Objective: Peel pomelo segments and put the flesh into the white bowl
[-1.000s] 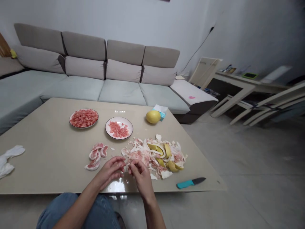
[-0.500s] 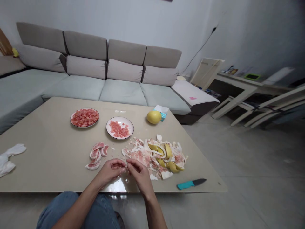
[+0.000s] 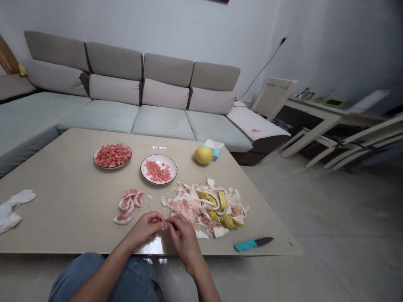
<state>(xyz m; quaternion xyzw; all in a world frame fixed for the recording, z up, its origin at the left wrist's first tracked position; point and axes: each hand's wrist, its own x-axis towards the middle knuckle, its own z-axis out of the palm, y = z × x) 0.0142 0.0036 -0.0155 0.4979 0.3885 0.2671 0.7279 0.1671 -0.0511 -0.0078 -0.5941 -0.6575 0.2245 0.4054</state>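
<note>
Near the table's front edge, my left hand (image 3: 151, 227) and my right hand (image 3: 181, 231) meet fingertip to fingertip, both closed in a pinch. A tiny pale pink bit of pomelo shows at the left fingertips; the fingers mostly hide it. What the right fingertips hold is too small to make out. Unpeeled pomelo segments (image 3: 126, 208) lie left of my hands. To the right spreads a heap of pomelo peel and membrane (image 3: 185, 208). Beyond my hands, one plate (image 3: 171, 166) bears some red pomelo pulp (image 3: 156, 171); a second plate (image 3: 111, 167) is piled with pulp (image 3: 112, 155).
A knife (image 3: 253, 244) with a turquoise handle lies at the table's (image 3: 72, 209) front right. A whole yellow pomelo (image 3: 203, 155) sits by a tissue pack (image 3: 215, 153) at the back. Crumpled white cloth or tissue (image 3: 14, 209) lies far left. A sofa (image 3: 162, 119) stands behind.
My right hand has turned slightly, and its fingertips have shifted a little at the left ones. The plates, peel heap and knife stay in place.
</note>
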